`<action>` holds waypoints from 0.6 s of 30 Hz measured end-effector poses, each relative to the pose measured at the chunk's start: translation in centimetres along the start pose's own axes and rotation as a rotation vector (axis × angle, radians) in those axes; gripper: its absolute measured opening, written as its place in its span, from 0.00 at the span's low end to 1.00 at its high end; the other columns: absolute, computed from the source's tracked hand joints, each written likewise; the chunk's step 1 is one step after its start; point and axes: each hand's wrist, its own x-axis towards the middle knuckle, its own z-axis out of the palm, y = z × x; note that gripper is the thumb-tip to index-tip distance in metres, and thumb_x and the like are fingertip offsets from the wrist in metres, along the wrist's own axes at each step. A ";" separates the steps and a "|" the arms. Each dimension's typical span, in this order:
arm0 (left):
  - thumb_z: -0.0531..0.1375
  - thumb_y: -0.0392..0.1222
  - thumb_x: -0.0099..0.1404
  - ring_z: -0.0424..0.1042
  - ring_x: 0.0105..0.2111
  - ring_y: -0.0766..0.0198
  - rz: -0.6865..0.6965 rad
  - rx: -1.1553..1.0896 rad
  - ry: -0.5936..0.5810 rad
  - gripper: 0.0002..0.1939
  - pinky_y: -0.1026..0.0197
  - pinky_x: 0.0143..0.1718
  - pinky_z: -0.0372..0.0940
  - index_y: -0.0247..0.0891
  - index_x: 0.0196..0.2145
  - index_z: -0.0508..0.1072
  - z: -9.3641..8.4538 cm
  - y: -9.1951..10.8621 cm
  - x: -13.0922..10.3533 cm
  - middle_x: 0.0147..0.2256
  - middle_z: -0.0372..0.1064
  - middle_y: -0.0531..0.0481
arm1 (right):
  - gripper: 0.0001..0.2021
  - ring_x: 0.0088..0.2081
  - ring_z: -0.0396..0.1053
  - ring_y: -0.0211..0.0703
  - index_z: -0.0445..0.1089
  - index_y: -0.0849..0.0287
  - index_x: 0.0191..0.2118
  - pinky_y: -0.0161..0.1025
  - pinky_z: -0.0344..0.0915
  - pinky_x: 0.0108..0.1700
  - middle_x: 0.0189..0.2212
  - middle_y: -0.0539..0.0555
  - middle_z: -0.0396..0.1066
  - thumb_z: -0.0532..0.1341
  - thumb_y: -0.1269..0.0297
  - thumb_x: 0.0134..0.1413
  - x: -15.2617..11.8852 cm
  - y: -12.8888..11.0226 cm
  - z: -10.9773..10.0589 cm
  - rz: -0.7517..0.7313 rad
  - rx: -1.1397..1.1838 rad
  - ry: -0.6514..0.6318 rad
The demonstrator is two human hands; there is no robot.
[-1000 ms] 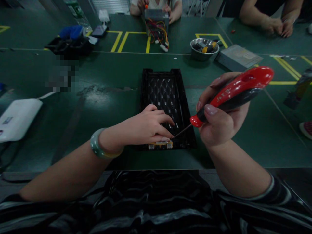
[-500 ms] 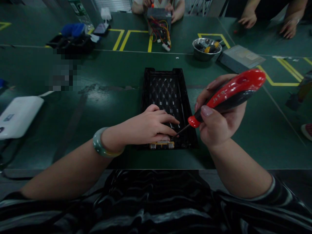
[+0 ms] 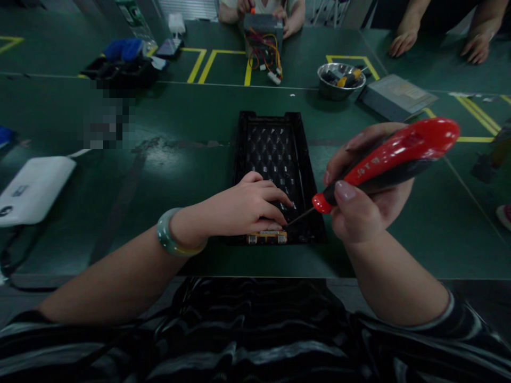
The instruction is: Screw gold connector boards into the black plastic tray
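Observation:
A black plastic panel (image 3: 275, 151) with a patterned, raised rim lies on the green table in front of me. At its near end sits a small orange-yellow circuit board (image 3: 266, 237) with metal ports along its edge. My left hand (image 3: 255, 207) rests over the panel, fingers spread, fingertips by the board. Gripped in my right hand (image 3: 365, 197) is a screwdriver (image 3: 393, 151) with a red and black handle, tilted down to the left. Its thin shaft reaches the right end of the board, close to my left fingertips. Whether the tip sits on a screw I cannot tell.
A metal bowl of tools (image 3: 341, 82) and a grey metal box (image 3: 397, 97) stand beyond the panel. A white device (image 3: 35, 189) lies at left, a black tray with blue items (image 3: 120, 58) behind. Across the table, a person handles a wired power supply (image 3: 263, 40); another person's hands (image 3: 403, 42) rest at right.
My right hand and the screwdriver handle have swung slightly right and outward, while the tip stays by the board. My left hand keeps its place. The view has shifted a little.

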 end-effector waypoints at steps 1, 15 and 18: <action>0.62 0.47 0.74 0.72 0.52 0.57 -0.003 -0.005 -0.003 0.09 0.51 0.52 0.49 0.49 0.45 0.83 0.0 0.0 0.0 0.56 0.75 0.50 | 0.15 0.24 0.60 0.31 0.68 0.53 0.46 0.35 0.58 0.23 0.44 0.51 0.66 0.68 0.59 0.54 0.0 -0.1 -0.1 0.007 -0.015 -0.010; 0.62 0.47 0.74 0.72 0.53 0.57 -0.022 -0.042 -0.001 0.09 0.51 0.53 0.48 0.46 0.45 0.82 0.0 0.1 -0.1 0.56 0.75 0.49 | 0.18 0.30 0.67 0.37 0.62 0.48 0.46 0.40 0.64 0.29 0.46 0.52 0.65 0.65 0.47 0.57 -0.5 -0.3 -0.8 0.170 -0.091 -0.080; 0.62 0.47 0.74 0.72 0.52 0.57 -0.026 -0.054 -0.003 0.09 0.51 0.53 0.48 0.46 0.45 0.82 0.0 0.1 -0.1 0.55 0.75 0.49 | 0.17 0.28 0.65 0.35 0.65 0.51 0.45 0.38 0.63 0.27 0.47 0.53 0.67 0.68 0.54 0.54 0.1 -0.7 -0.9 0.177 -0.028 -0.159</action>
